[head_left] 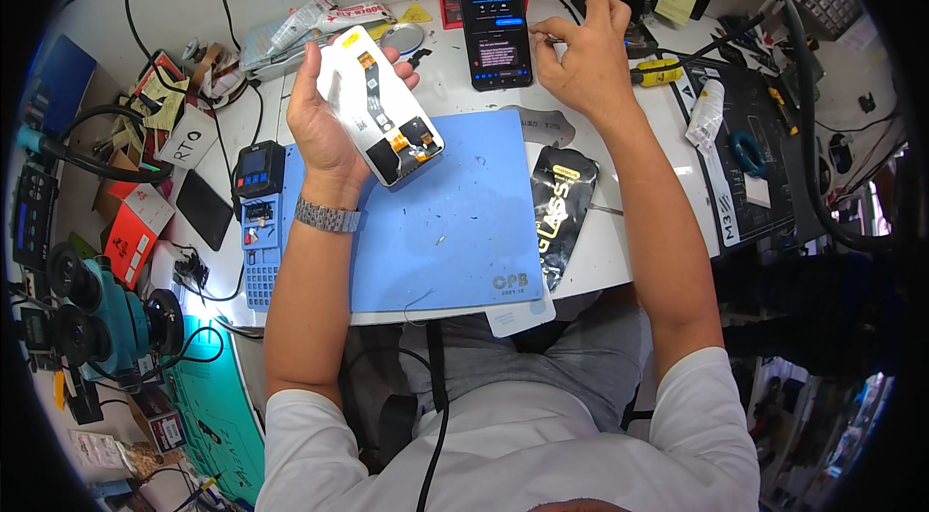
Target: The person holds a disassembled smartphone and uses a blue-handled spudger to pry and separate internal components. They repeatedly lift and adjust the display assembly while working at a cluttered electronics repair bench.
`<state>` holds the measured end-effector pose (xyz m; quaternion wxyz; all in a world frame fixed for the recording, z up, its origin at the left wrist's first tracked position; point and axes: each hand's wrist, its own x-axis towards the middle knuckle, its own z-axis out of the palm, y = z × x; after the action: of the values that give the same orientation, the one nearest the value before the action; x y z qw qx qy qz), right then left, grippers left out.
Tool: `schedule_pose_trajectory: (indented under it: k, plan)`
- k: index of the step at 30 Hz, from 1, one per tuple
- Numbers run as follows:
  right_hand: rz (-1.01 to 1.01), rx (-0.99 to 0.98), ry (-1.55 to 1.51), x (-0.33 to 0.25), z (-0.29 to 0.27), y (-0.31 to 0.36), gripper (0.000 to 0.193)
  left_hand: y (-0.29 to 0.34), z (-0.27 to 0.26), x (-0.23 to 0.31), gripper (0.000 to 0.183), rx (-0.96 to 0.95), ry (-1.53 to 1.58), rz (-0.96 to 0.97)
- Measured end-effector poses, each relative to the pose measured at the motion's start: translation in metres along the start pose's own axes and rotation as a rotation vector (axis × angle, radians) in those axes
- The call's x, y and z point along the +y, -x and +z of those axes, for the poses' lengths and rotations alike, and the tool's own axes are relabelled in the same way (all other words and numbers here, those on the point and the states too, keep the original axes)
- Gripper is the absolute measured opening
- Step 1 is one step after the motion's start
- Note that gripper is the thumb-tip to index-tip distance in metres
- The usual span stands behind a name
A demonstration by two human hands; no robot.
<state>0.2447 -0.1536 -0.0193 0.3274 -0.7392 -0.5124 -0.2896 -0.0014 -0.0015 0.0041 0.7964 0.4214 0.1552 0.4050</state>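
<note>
The left hand [327, 130] holds a flat white phone part [389, 108], with the thumb at one side and fingertips at the other. A dark strip runs along the part. Under this grip is a big blue mat [445, 241]. The right hand [585, 62] holds nothing; its fingers are spread and one points up. Just left of it, a black phone [494, 33] with a lit screen stands before a red box [450, 1]. I cannot tell if the fingers touch that phone.
</note>
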Motion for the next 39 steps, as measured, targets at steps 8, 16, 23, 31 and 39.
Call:
schedule_pose_trajectory:
  k: [8,16,23,31,39]
  plan:
    - [0.016,-0.011,-0.023,-0.0006,-0.0007,0.0002,0.019,0.0004,0.0002,-0.0003,0.066,0.001,-0.005,0.005]
    - [0.005,-0.021,0.007,0.0004,-0.0008,0.0003,0.023,0.0003,-0.0003,-0.0006,0.068,-0.005,0.001,0.004]
    - [0.012,-0.023,0.006,-0.0006,-0.0005,0.0001,0.023,0.0003,-0.0011,-0.0003,0.068,-0.011,-0.001,0.003]
    - [0.005,-0.023,0.013,-0.0002,-0.0007,0.0000,0.024,-0.0002,-0.0016,-0.0005,0.067,-0.019,0.009,-0.001]
    - [-0.018,0.001,-0.003,0.0001,0.0006,0.0002,0.024,0.0007,-0.0004,-0.0005,0.067,-0.012,0.004,-0.002]
